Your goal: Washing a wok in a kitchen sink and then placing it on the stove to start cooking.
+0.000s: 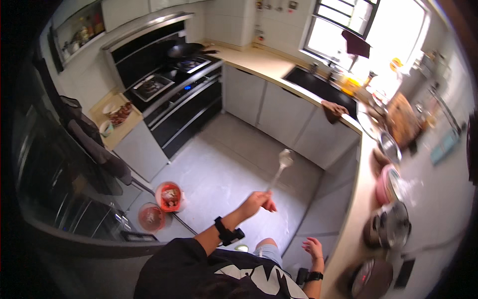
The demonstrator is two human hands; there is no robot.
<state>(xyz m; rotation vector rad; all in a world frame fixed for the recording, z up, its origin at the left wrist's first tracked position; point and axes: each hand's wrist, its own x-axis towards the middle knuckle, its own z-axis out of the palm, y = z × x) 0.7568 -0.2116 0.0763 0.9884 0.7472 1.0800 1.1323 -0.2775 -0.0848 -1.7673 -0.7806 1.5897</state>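
My left hand point(259, 202) is in front of me over the floor, its fingers closed around the handle of a spoon point(285, 159). The spoon points away from me, towards the base cabinets. Its bowl is pale and shiny, and blur hides whether anything lies in it. At my right side, beside the cabinet fronts below the countertop, my right hand point(313, 247) hangs with nothing in it and its fingers apart. Both my wrists carry black bands.
A gas stove point(153, 88) with a wok point(185, 49) stands at far left. A black sink point(321, 88) lies under the window. Along the right counter are a steel bowl point(389, 146), a pink basin point(382, 185) and a lidded pot point(392, 224). A red bin point(170, 196) stands on the floor.
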